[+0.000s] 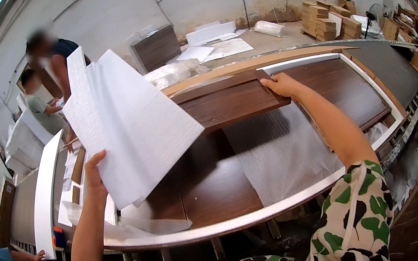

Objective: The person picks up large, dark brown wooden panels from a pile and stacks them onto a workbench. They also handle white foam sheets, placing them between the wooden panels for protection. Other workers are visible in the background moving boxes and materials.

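Observation:
My left hand [95, 170] holds up a white foam sheet [129, 124] by its lower edge, tilted over the near end of a long packing tray. My right hand [280, 84] reaches far out and grips the far edge of a dark brown wooden panel [229, 101], lifting that panel at an angle. Under the raised panel lie another dark wooden board [211, 185] and a thin translucent foam wrap [281, 152]. A white-edged tray frame [284, 204] surrounds the boards. My right sleeve has a green, black and cream pattern.
Two other people [46, 79] work at the left beside stacked white foam boards [26, 143]. Cardboard boxes [325, 21] are stacked at the back. White sheets and plastic wrap [208, 44] lie on the floor by the wall. A conveyor surface [386, 62] runs along the far right.

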The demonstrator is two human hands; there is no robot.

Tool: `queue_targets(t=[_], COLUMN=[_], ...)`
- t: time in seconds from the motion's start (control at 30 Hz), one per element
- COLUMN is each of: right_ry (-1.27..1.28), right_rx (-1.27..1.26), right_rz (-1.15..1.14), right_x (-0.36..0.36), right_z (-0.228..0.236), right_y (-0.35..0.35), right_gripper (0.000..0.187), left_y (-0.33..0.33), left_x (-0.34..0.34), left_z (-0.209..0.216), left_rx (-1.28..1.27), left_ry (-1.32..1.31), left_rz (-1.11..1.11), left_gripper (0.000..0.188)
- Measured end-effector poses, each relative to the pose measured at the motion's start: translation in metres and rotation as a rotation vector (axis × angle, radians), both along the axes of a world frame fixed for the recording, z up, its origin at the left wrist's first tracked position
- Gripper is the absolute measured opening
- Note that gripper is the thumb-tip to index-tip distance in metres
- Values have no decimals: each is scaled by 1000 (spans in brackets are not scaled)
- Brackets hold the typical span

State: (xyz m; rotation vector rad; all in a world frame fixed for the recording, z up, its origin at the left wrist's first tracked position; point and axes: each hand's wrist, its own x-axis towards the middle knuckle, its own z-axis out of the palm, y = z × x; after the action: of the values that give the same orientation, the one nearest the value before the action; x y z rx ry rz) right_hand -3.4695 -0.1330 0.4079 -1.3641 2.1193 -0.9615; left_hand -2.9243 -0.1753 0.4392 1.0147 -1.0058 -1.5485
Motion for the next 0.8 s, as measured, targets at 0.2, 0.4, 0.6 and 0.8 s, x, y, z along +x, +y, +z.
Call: queue_targets(t=[0.2,0.4,0.6,0.8], right_ry=[697,509,555,531], right_rx=[219,251,226,227], right_rz=[106,66,107,10], right_x=[-24,-14,-8,-17], right_z=[6,-11,-14,-14], right_y=[-17,-19,-44,-63], right_gripper=[50,53,46,35], left_y=[-50,-49,-47,-66], left_x=[-31,-42,-41,-42], left_z=[-31,-21,-14,-29], left_rx=[115,123,127,110], left_ry=[-141,-252,-222,-213], left_rz=[-101,-115,-145,-130], left_gripper=[28,35,34,31])
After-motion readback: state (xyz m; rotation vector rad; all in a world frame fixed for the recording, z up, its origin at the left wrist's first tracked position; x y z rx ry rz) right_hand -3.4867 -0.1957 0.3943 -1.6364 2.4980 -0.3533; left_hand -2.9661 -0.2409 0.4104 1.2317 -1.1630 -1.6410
